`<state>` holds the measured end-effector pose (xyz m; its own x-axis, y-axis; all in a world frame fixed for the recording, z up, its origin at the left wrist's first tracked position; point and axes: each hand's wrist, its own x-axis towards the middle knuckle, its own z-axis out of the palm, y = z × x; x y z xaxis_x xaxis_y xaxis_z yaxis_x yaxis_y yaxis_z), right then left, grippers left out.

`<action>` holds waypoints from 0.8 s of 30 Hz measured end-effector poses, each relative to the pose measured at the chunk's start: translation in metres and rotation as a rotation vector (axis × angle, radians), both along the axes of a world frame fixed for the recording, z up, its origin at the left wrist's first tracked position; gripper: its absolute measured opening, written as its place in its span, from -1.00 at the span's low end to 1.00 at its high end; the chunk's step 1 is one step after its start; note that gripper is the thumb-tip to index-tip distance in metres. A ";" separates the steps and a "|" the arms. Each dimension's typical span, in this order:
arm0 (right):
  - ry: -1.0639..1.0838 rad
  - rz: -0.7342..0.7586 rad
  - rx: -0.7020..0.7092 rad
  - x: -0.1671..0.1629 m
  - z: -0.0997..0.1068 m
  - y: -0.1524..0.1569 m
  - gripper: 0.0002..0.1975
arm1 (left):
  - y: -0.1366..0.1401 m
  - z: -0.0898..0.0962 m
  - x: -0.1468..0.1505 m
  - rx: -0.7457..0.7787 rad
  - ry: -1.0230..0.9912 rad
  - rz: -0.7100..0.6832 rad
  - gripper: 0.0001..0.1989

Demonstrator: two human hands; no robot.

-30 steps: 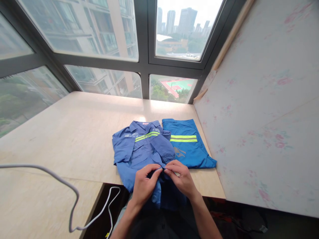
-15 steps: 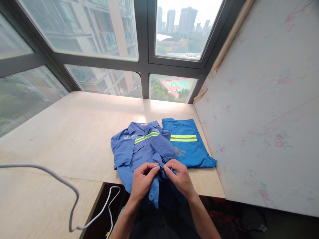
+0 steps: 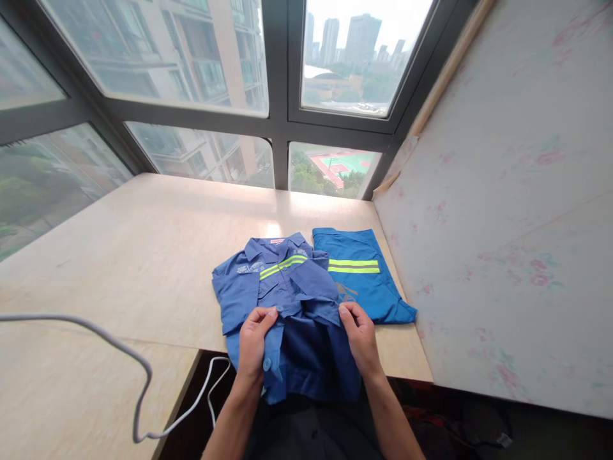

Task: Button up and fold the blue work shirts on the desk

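Observation:
A blue work shirt [image 3: 282, 287] with a yellow-green reflective stripe lies front up, its collar toward the window and its hem hanging over the near table edge. My left hand [image 3: 256, 338] pinches the left front edge beside a button. The right front edge is pinched in my right hand [image 3: 359, 335]. Between the hands the lower front is spread apart, showing the darker inside of the back. One more button [image 3: 267, 364] shows on the left edge, below my left fingers. Beside the shirt, a folded brighter blue garment [image 3: 368, 281] with a similar stripe lies partly under the shirt's sleeve.
The pale table [image 3: 158, 255] reaches back to the framed windows [image 3: 280, 121]. A flowered wall [image 3: 502, 223] bounds the right side. At the left, a white cable [image 3: 143, 383] loops over the table's edge, near a dark gap.
My hands have moved apart, left hand leftward and right hand rightward. The shirt's lower front edges, close together before, are now spread open.

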<state>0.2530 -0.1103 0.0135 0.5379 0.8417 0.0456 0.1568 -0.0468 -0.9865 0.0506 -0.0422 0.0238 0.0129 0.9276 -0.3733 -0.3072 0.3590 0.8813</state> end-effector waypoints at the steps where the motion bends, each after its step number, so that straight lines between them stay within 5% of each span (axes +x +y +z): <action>1: 0.046 -0.047 0.002 0.004 -0.002 -0.001 -0.69 | 0.004 -0.005 -0.008 -0.009 0.013 0.047 -0.60; 4: 0.160 -0.104 -0.010 0.011 -0.011 -0.002 -0.67 | 0.014 -0.021 -0.033 0.020 0.105 0.099 -0.60; 10: 0.225 -0.076 -0.020 0.005 -0.020 -0.001 -0.68 | 0.008 -0.036 -0.055 0.168 0.406 -0.027 -0.75; 16: 0.210 -0.060 -0.042 0.000 -0.017 0.005 -0.67 | -0.002 -0.017 -0.026 0.521 0.706 -0.212 -0.70; 19: 0.130 -0.089 -0.055 0.000 -0.016 0.007 -0.70 | 0.001 -0.015 -0.004 0.524 0.876 -0.384 -0.60; 24: -0.193 -0.060 -0.007 -0.002 -0.004 -0.003 -0.71 | 0.002 -0.020 0.013 0.478 1.038 -0.480 -0.87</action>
